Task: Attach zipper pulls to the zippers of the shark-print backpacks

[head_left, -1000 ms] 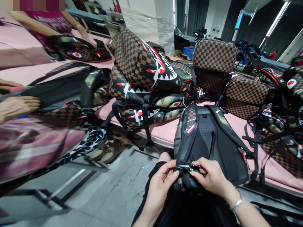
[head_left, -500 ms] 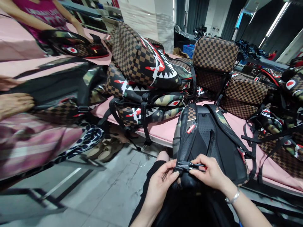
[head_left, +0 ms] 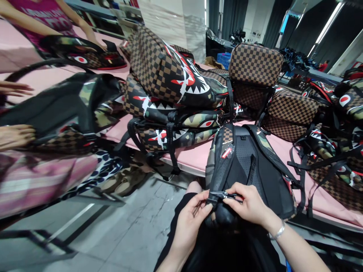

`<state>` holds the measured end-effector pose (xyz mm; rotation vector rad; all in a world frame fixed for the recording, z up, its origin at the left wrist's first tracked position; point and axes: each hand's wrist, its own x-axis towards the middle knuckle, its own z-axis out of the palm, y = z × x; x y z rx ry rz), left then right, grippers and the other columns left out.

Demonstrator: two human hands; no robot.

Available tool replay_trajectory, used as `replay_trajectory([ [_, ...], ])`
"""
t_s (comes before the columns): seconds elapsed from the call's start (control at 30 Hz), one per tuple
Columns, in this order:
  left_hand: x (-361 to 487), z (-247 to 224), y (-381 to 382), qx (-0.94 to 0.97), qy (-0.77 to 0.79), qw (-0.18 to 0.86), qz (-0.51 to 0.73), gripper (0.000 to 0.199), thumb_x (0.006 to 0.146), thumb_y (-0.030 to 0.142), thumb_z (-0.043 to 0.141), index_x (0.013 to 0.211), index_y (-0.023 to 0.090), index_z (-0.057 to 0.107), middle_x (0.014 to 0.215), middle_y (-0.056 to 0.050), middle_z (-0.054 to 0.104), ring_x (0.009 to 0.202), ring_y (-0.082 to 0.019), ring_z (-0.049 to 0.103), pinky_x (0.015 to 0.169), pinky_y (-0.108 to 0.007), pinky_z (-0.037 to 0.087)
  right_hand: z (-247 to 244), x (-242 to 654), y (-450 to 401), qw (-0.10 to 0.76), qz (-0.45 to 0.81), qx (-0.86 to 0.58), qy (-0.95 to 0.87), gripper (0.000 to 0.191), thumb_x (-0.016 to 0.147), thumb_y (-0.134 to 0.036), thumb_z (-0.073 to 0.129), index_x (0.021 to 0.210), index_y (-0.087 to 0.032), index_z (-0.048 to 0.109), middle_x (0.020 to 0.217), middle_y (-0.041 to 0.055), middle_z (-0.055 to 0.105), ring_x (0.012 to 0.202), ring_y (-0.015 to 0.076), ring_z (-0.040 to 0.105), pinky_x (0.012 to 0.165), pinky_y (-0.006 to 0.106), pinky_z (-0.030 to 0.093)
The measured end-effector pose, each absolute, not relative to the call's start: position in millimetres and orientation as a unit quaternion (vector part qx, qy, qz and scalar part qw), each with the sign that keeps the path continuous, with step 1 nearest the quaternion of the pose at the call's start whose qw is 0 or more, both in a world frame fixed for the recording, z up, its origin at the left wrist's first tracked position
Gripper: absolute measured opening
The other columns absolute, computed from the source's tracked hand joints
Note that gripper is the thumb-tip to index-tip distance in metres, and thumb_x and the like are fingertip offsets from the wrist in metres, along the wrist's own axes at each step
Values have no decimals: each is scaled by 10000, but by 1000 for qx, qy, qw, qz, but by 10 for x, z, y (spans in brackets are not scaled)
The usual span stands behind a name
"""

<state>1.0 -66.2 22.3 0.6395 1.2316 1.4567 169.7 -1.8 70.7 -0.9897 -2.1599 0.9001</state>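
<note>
A black backpack [head_left: 266, 177] lies back-side up across the table edge and my lap, its padded shoulder straps facing me. My left hand [head_left: 193, 213] pinches the lower end of the left shoulder strap [head_left: 219, 177], near a dark buckle [head_left: 211, 201]. In my right hand [head_left: 248, 202] is a pair of small thread snips [head_left: 222, 194], their blades pointing left across the strap end, close to my left fingertips. Whether the blades touch a thread is too small to see. A red-and-white tag [head_left: 227, 152] in clear plastic hangs on the same strap.
Checkered shark-mouth backpacks [head_left: 170, 79] are stacked ahead on the pink table [head_left: 195, 151], with more backpacks [head_left: 295, 109] to the right. At left, a co-worker's hand [head_left: 17, 136] rests on another backpack [head_left: 56, 102]. A person in a magenta shirt [head_left: 42, 17] handles a bag beyond.
The snips have shifted slightly left, and their handles now sit more closed in my right hand. At left, the co-worker's far hand has lifted off the backpack. My view has turned slightly.
</note>
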Motion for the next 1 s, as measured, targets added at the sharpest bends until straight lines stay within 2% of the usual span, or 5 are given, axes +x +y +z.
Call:
replay_trajectory([
  [0.23,27,247,-601,258,486,525,649,332,615,343,738,869,169,616,942,-56,623,954,-208,565,872,-290,422,723,1510,197,317,513,-418,-679,265,877,-422,407,788,-183,480,522,-63,420,442,84,384,428,183,308],
  [0.37,43,140,-593,302,498,489,649,305,688,384,674,905,190,584,962,-45,581,956,-196,553,851,-273,427,661,1263,373,312,583,-379,-647,242,740,-397,570,749,-167,495,594,-46,473,495,86,421,468,189,349],
  [0.57,98,51,-493,374,585,386,607,784,607,316,750,1265,255,328,1141,-73,473,956,-200,563,868,-331,444,725,978,456,288,352,-500,-737,84,656,-146,550,726,-193,553,576,-54,518,505,103,452,499,205,321],
  [0.73,100,129,-468,377,648,266,607,443,660,361,703,1048,214,547,1112,-85,508,890,-197,574,798,-304,476,820,903,442,261,241,-522,-776,106,691,-170,561,787,-216,553,559,-52,510,506,120,462,496,222,286],
  [1.0,-89,176,-458,156,548,519,637,430,608,354,748,974,163,628,901,-42,677,776,-190,641,665,-261,508,737,1167,528,287,354,-424,-783,137,885,-329,459,945,-214,503,761,-33,568,641,128,523,615,232,379],
])
